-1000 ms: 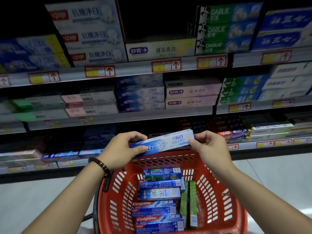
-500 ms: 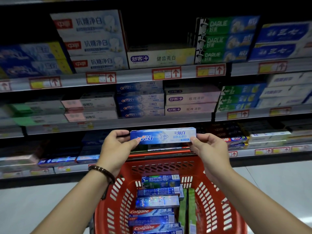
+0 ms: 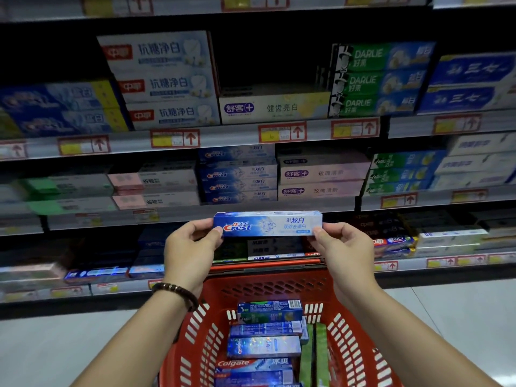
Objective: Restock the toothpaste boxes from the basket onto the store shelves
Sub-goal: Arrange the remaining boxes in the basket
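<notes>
Head view, mid-restock: left hand and right hand pinch the ends of a blue-and-white cardboard Crest toothpaste box above the red plastic basket, and the next move likely calls for lifting it onto the far matching Crest stack.

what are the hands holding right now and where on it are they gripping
A blue Crest toothpaste box, held level above the red basket. The left hand pinches its left end, the right hand its right end.

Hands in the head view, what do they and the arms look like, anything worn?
Both arms are bare, with no sleeves or gloves. The left hand has a dark beaded bracelet at its wrist; the right hand and wrist wear nothing. No rings show.
</notes>
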Action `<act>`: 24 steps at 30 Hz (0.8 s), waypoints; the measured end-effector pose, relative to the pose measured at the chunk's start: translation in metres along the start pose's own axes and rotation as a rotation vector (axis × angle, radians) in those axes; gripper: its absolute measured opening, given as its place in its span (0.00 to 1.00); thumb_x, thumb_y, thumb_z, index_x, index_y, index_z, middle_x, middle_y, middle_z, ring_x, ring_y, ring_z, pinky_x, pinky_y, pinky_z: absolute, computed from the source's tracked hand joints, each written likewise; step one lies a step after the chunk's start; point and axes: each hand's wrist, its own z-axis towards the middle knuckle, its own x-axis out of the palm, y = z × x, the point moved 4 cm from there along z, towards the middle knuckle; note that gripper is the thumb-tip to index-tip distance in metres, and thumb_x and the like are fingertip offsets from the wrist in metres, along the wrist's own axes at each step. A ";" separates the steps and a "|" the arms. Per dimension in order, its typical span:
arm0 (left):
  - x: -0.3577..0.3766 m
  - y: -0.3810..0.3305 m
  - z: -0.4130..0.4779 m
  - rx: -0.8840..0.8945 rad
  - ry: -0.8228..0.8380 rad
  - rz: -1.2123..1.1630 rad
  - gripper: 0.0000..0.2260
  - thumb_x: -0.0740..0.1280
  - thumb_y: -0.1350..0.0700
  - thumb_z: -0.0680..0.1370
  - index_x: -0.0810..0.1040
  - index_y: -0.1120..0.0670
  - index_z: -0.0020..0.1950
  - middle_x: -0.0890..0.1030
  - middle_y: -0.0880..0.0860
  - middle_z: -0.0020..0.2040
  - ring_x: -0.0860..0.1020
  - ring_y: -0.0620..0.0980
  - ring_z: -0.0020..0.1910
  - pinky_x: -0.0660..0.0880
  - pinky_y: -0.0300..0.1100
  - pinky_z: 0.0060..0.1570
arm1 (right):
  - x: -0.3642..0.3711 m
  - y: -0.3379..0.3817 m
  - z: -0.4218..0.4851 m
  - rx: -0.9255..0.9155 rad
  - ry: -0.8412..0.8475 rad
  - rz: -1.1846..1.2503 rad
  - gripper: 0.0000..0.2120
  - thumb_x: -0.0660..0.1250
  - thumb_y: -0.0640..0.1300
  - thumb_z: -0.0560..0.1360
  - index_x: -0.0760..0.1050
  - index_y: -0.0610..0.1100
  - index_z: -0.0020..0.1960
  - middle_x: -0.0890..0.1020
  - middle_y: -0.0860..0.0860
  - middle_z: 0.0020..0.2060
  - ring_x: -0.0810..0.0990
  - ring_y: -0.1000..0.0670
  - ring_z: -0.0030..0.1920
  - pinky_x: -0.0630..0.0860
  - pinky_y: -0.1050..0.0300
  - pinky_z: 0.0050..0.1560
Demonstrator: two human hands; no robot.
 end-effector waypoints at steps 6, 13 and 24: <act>-0.002 -0.006 0.005 0.060 -0.037 0.024 0.06 0.72 0.66 0.79 0.84 0.55 0.50 0.86 0.54 0.50 0.85 0.49 0.50 0.83 0.41 0.48 | 0.013 0.002 0.000 -0.051 -0.043 -0.011 0.05 0.73 0.35 0.80 0.84 0.42 0.46 0.89 0.46 0.43 0.90 0.48 0.46 0.85 0.47 0.56; -0.003 -0.010 0.006 0.099 -0.056 0.103 0.08 0.70 0.66 0.80 0.84 0.53 0.51 0.85 0.52 0.50 0.86 0.46 0.46 0.84 0.43 0.48 | 0.013 -0.001 -0.006 -0.095 -0.105 -0.107 0.03 0.76 0.41 0.79 0.85 0.47 0.47 0.89 0.51 0.40 0.89 0.50 0.43 0.85 0.39 0.56; -0.003 -0.028 0.015 0.190 -0.029 0.152 0.15 0.72 0.64 0.77 0.81 0.46 0.56 0.87 0.45 0.50 0.86 0.44 0.47 0.82 0.52 0.58 | 0.025 0.028 0.000 -0.205 -0.066 -0.088 0.09 0.75 0.37 0.79 0.86 0.50 0.54 0.89 0.55 0.44 0.89 0.54 0.46 0.86 0.50 0.53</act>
